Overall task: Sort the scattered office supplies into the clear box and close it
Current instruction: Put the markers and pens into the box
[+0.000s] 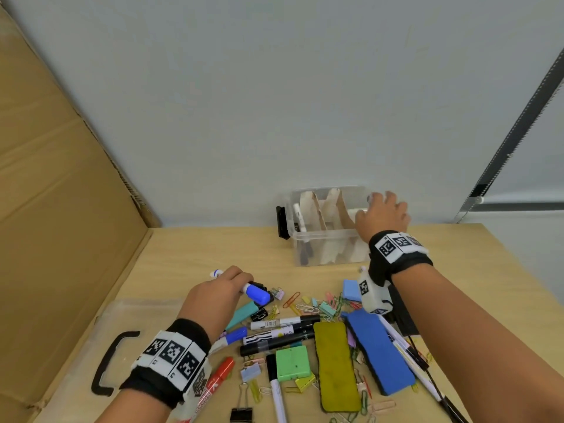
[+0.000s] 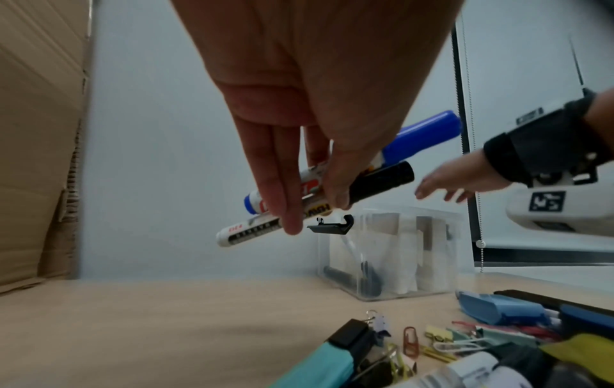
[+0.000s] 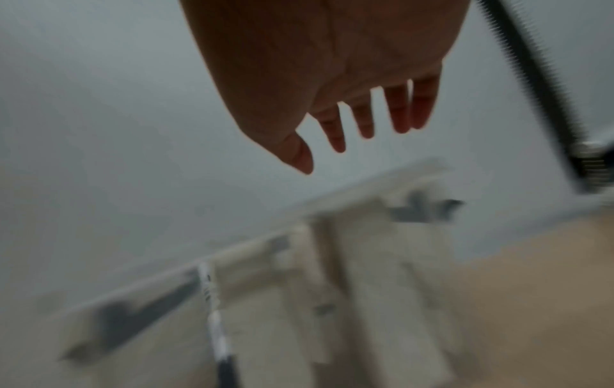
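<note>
My left hand hovers over the left of the pile and pinches two markers together: a blue-capped marker and a black-capped marker. The left wrist view shows the left hand with thumb and fingers round the blue-capped marker and the black-capped marker, lifted off the table. The clear box stands open by the wall, with cardboard dividers and a marker in its left compartment. My right hand hangs over the box's right end, fingers spread and empty; the right wrist view of the right hand is blurred.
The box's clear lid with a black handle lies at the near left. A pile covers the near table: yellow eraser, blue eraser, green block, red marker, black markers, several clips. A cardboard panel walls the left.
</note>
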Demonstrator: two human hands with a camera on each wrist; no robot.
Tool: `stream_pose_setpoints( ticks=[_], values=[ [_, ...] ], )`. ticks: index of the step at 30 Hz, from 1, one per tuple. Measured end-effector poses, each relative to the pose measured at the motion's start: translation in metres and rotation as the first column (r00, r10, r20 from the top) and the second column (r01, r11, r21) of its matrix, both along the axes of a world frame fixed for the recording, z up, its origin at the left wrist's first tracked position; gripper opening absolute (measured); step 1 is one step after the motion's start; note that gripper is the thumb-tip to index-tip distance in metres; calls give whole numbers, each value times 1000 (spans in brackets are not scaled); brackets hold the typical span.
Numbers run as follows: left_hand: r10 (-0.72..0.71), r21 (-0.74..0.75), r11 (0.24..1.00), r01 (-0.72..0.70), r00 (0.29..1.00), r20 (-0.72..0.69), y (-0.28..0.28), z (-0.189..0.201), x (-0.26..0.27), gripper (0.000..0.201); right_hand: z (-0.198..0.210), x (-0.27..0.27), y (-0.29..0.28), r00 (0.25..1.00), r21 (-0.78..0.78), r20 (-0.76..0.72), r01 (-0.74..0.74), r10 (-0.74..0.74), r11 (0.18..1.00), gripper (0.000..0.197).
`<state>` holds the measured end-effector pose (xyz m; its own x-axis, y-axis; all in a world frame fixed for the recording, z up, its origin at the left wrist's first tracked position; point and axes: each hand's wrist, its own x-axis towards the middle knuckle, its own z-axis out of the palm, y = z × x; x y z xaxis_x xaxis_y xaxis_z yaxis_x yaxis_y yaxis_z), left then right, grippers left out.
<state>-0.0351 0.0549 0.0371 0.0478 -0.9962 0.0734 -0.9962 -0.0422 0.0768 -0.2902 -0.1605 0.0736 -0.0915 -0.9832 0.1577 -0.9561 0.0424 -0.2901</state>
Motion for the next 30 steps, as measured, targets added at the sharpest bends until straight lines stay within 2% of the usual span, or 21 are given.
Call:
stream_pose_setpoints(
  ticks=[2, 4, 7, 11, 14, 17, 19, 21, 24, 27, 30],
  values=[
    [-24, -40, 999, 24, 1000, -18, 0, 7, -5, 39, -7, -15, -5, 988, 190, 88, 106, -124, 976, 52],
    [-66, -93, 994, 65, 998, -10, -3, 16, -12, 39, -11, -20, -8, 966, 305, 224, 56, -129, 951, 46],
    [-149, -211, 966, 152, 988, 30, -13, 33, -21, 44, -16, -20, -5, 928, 249, 364, -10, -83, 969, 41],
    [-231, -263, 936, 236, 972, 50, -45, 55, -36, 41, -30, -15, 5, 931, 152, 365, -59, 0, 987, 40],
    [-259, -181, 944, 275, 960, 108, -80, 60, -42, 45, -38, -12, 9, 932, 121, 360, -97, 47, 988, 42],
    [-309, -24, 947, 321, 928, 208, -112, 54, -47, 48, -44, -12, 14, 934, 109, 350, -117, 72, 987, 47],
    [-344, 83, 939, 333, 908, 238, -127, 48, -51, 42, -48, -12, 17, 935, 98, 342, -138, 97, 986, 49],
    [-345, 198, 932, 304, 912, 224, -140, 43, -53, 34, -51, -12, 17, 940, 82, 316, -164, 131, 983, 49],
    [-257, 342, 922, 179, 946, 199, -156, 42, -54, 29, -55, -13, 19, 952, 84, 266, -177, 149, 981, 49],
    [-239, 415, 902, 119, 938, 252, -165, 41, -60, 37, -53, -13, 21, 959, 88, 249, -160, 134, 983, 47],
    [-197, 442, 893, 79, 953, 229, -163, 45, -63, 43, -56, -13, 18, 952, 78, 251, -199, 174, 977, 52]
  ],
)
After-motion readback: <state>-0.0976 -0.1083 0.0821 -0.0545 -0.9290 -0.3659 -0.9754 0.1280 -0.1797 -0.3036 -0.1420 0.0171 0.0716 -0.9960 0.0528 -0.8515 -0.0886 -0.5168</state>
